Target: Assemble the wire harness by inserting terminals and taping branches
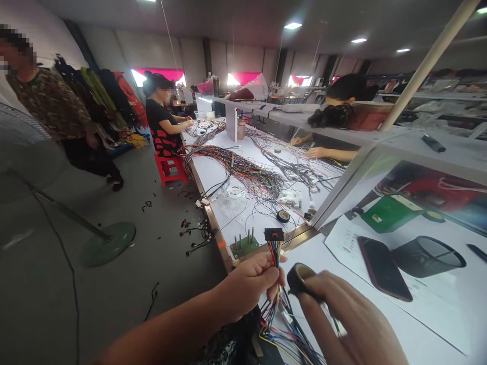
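Note:
My left hand (262,276) pinches a wire harness (275,252) just below its black connector (274,234), which points up and away from me. The loose coloured wires (283,334) of the harness hang down beneath the hand toward my lap. Close by on the right, my right hand (342,309) is closed around a roll of black tape (299,276), held apart from the wires. Something light-coloured shows between its fingers, too blurred to name. A green board with metal pins (244,244) sits at the table corner beyond my left hand.
A large wire bundle (243,170) and another tape roll (283,216) lie on the table ahead. A phone (384,268), a mesh cup (429,256) and a green box (391,213) are at right. Co-workers sit farther along; a person walks past a fan (106,243) at left.

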The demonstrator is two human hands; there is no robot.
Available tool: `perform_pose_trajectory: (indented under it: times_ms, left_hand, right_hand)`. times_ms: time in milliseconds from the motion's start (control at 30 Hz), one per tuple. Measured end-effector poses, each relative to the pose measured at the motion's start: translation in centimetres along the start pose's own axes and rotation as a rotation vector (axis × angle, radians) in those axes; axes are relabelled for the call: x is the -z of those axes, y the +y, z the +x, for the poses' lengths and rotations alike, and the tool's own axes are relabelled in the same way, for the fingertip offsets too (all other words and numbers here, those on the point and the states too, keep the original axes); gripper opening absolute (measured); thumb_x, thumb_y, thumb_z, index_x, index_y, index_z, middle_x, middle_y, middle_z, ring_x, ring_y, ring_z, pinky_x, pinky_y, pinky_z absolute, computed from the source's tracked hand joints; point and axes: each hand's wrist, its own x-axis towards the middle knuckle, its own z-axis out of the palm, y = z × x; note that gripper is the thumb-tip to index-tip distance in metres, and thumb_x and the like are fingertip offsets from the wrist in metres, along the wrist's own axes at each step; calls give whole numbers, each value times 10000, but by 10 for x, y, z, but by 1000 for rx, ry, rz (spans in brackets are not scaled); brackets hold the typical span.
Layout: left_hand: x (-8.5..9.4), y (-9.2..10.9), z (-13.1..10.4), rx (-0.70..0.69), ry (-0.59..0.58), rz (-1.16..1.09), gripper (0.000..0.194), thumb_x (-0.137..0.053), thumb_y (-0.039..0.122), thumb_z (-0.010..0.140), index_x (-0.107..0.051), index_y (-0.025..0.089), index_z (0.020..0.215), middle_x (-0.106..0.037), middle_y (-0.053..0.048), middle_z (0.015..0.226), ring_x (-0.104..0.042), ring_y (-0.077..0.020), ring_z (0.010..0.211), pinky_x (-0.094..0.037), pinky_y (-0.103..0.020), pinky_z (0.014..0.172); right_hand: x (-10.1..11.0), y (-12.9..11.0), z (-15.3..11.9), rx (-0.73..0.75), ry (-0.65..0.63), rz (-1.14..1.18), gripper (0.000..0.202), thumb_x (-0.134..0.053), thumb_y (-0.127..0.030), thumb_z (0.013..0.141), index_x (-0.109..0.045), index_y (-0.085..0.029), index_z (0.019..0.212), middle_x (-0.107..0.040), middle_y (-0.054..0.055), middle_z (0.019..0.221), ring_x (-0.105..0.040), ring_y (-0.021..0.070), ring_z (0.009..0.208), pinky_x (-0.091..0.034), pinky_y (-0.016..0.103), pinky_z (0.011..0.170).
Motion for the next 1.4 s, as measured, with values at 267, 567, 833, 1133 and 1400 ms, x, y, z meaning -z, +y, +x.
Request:
perform_pose_trajectory:
  times_ms: [267,567,833,1133,1400]
  left_hand:
    - [-7,6,2,-54,-149,197,215,-492,96,796,-522,187,989,-450,26,733,-438,-104,618,-346,-254,604]
    - [-3,6,4,31,-202,166,230,-512,124,779,-593,158,992,-473,18,662,-432,-102,575,-335,-257,588]
    - [6,-1,4,75,-169,22,346,-543,439,897,-616,147,1067,-566,-20,733,-446,-59,490,-330,-221,528]
    - [3,-29,3,149,-82,-241,333,-642,402,841,-627,151,1058,-639,-33,693,-527,-81,444,-354,-206,462]
    - [10,-30,4,-28,273,-322,316,-835,354,628,-728,236,902,-657,12,583,-553,-116,466,-470,-227,509]
  right_hand:
    - [-7,-3,26,1,-97,-588,209,-474,-367,909,-546,-248,753,-615,16,685,-584,192,605,-364,301,518]
    - [-9,5,32,-140,-149,-656,227,-532,-415,859,-555,-258,697,-642,-7,667,-588,203,591,-287,286,500]
    - [10,2,34,-259,-306,-204,80,-504,-302,891,-545,-259,838,-641,-44,736,-566,139,648,-418,250,596]
    - [-24,20,39,-285,-145,-43,125,-502,-134,849,-594,-217,829,-644,-9,812,-600,141,727,-452,231,616]
    - [-46,5,48,-227,63,197,77,-573,-186,833,-617,-199,771,-579,23,963,-599,125,814,-498,245,731]
